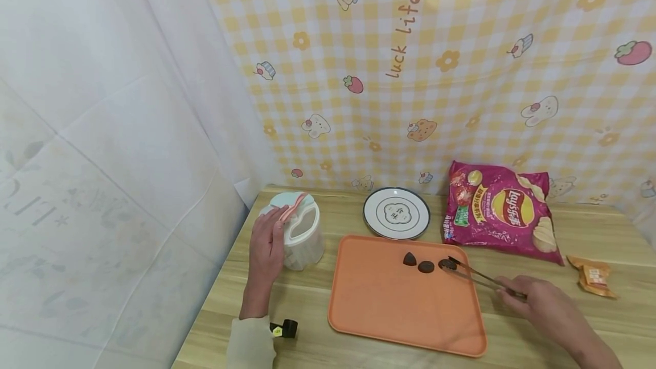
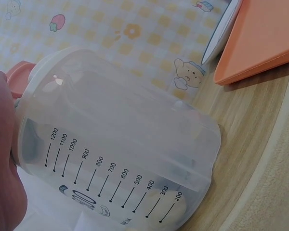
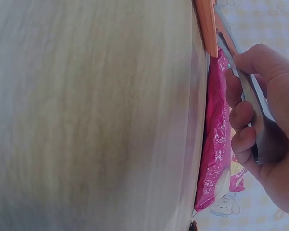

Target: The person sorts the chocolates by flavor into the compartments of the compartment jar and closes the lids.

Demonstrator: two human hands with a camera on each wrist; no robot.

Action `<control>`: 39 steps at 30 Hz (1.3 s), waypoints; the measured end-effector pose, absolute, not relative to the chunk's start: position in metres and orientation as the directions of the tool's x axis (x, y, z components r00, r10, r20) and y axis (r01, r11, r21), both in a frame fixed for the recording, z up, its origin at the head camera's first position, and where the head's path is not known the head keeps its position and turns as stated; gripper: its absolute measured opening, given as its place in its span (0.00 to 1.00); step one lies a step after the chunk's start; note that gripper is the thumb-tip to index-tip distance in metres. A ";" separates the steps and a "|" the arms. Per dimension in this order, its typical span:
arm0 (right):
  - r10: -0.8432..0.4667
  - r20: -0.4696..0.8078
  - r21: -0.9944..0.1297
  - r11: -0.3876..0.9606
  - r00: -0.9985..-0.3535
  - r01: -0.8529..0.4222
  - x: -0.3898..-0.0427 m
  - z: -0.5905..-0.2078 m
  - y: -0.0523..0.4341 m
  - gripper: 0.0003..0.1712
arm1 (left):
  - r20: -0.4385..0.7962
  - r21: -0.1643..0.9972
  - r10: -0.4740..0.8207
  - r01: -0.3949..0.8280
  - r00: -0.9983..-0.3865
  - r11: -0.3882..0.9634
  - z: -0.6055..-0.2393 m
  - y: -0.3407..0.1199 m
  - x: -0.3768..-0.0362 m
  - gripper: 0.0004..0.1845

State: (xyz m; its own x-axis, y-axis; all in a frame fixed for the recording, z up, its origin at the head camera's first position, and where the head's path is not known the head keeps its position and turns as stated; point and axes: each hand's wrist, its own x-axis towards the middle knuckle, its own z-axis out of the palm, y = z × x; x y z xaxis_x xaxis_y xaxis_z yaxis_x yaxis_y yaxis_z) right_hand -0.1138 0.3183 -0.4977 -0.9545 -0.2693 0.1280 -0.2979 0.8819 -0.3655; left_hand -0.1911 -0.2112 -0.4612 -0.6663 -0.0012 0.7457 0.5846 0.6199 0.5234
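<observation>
Probably, a loose or uneven squeeze by the right hand (image 1: 544,305), its fingers (image 3: 242,114) curled round metal tongs (image 3: 269,142), could have let the rightmost of 3 dark pieces (image 1: 449,265) skid across the orange tray (image 1: 405,312); it sat near the far right corner, small, rounded and nearly black at the tips. Farther off, the left hand (image 1: 267,244) touched the lid (image 1: 282,199) of a translucent canister (image 1: 303,252), its grip impossible to tell.

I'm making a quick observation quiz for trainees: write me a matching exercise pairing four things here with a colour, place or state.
1. tongs
2. plate
3. chip bag
4. container

A. mostly magenta
B. touched near the top by the left hand
C. white with a dark rim
D. held by the right hand

Pairs: 1-D; 2-C; 3-A; 4-B
</observation>
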 end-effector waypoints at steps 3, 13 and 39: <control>-0.277 0.141 -0.363 0.879 -0.951 -0.310 -0.114 -0.498 0.318 0.18 | 0.743 0.524 -0.002 0.579 -0.670 0.625 -0.461 -0.211 -0.191 0.17; -0.293 0.209 -0.331 0.876 -0.933 -0.350 -0.113 -0.500 0.319 0.16 | 0.730 0.531 -0.005 0.562 -0.684 0.634 -0.460 -0.212 -0.191 0.18; -0.308 0.455 -0.327 0.815 -0.835 -0.478 -0.110 -0.477 0.301 0.11 | 0.719 0.539 -0.013 0.546 -0.694 0.641 -0.461 -0.212 -0.190 0.18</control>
